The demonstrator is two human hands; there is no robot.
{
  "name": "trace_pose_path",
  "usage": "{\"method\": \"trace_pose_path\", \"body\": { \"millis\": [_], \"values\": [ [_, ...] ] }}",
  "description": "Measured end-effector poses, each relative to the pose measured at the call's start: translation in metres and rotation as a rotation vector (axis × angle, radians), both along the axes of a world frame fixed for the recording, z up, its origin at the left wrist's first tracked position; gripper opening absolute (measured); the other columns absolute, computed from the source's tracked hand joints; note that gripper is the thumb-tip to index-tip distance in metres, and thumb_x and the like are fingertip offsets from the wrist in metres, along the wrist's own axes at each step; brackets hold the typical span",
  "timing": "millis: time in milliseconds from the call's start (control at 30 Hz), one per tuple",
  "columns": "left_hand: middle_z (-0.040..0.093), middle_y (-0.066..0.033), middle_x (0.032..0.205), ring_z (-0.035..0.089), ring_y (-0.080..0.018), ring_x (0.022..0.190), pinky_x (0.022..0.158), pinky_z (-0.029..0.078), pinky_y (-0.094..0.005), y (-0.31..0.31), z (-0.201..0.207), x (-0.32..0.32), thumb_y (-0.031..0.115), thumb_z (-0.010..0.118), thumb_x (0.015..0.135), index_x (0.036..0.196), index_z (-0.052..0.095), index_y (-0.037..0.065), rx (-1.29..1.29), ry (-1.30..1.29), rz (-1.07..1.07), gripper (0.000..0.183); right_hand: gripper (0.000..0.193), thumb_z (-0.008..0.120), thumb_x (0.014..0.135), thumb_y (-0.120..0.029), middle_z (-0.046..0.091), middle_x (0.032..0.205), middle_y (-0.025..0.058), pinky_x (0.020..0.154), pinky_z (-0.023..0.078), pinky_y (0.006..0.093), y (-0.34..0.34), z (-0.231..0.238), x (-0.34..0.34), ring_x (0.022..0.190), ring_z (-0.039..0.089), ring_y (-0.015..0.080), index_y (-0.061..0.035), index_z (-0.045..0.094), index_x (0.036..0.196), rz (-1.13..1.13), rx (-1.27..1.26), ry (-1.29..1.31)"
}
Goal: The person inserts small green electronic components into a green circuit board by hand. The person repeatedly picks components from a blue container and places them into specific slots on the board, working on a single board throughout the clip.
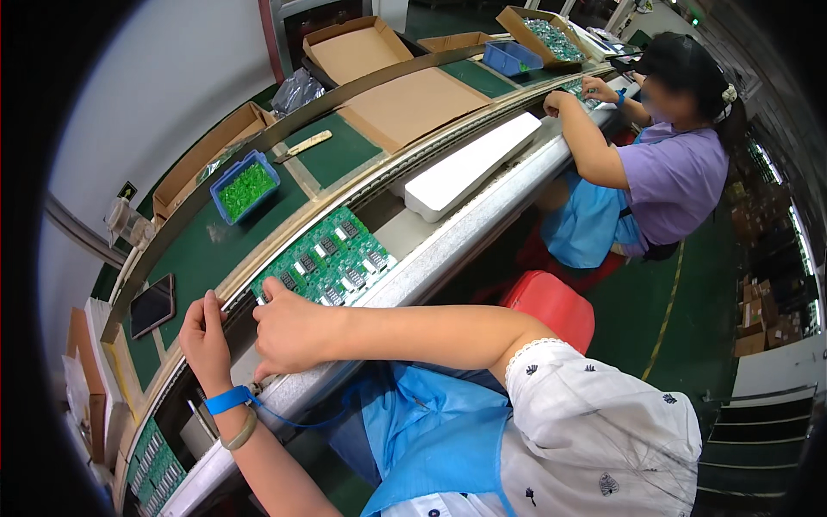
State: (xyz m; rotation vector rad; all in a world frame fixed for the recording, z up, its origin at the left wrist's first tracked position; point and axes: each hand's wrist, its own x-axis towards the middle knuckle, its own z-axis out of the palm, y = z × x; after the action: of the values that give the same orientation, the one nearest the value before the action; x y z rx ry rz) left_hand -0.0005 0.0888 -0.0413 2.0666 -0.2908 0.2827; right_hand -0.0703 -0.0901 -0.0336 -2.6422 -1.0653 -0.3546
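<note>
A green circuit board panel point(320, 258) with several small black displays and white parts lies on the conveyor rails. My right hand point(297, 327) is at its near left corner, fingers bent around the edge and partly hidden by the hand itself. My left hand point(205, 339) is raised just left of it, beside the far rail, its fingers loosely bent and apart with nothing visible in them. A blue wrist strap point(227, 400) with a cord and a bangle point(241, 431) are on my left wrist.
Beyond the rail are a blue bin point(250, 207) of green pieces, a phone point(152, 307) and a light-handled tool point(306, 146). A white foam block point(469, 168) lies further along the line. Another board point(155, 470) is at lower left. A co-worker point(672, 164) sits right, beyond a red stool point(551, 306).
</note>
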Motion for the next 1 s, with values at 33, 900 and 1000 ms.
{"method": "trace_pose_path", "body": {
  "millis": [33,900,1000],
  "values": [
    [0.059,-0.0011,0.069,0.049,-0.0063,0.065,0.060,0.038,-0.0234,0.001,-0.001,0.000,0.027,0.060,0.098,0.085,0.067,-0.002,-0.002,-0.007,0.000,0.034,0.054,0.056,0.086,-0.056,0.066,0.062,0.0044,0.085,0.035,0.0481,0.000,0.000,0.000,0.077,0.058,0.0235,-0.0094,0.071,0.063,-0.004,-0.004,0.012],
    [0.056,0.0001,0.069,0.050,-0.0064,0.067,0.062,0.039,-0.0226,-0.003,0.003,-0.003,0.030,0.060,0.099,0.083,0.066,-0.002,0.042,0.047,-0.018,0.036,0.047,0.053,0.093,-0.049,0.071,0.082,0.0093,0.086,0.035,0.0521,-0.246,-0.006,-0.007,0.094,0.062,0.0282,-0.0098,0.076,0.082,-0.987,-0.231,0.060],
    [0.056,0.0003,0.068,0.050,-0.0065,0.067,0.062,0.039,-0.0227,-0.005,0.003,-0.005,0.030,0.060,0.099,0.083,0.066,-0.002,0.046,0.041,-0.023,0.036,0.040,0.058,0.092,-0.043,0.070,0.078,0.0117,0.076,0.042,0.0504,-0.251,-0.016,-0.011,0.085,0.064,0.0317,-0.0092,0.074,0.078,-1.036,-0.231,0.019]
  ]
}}
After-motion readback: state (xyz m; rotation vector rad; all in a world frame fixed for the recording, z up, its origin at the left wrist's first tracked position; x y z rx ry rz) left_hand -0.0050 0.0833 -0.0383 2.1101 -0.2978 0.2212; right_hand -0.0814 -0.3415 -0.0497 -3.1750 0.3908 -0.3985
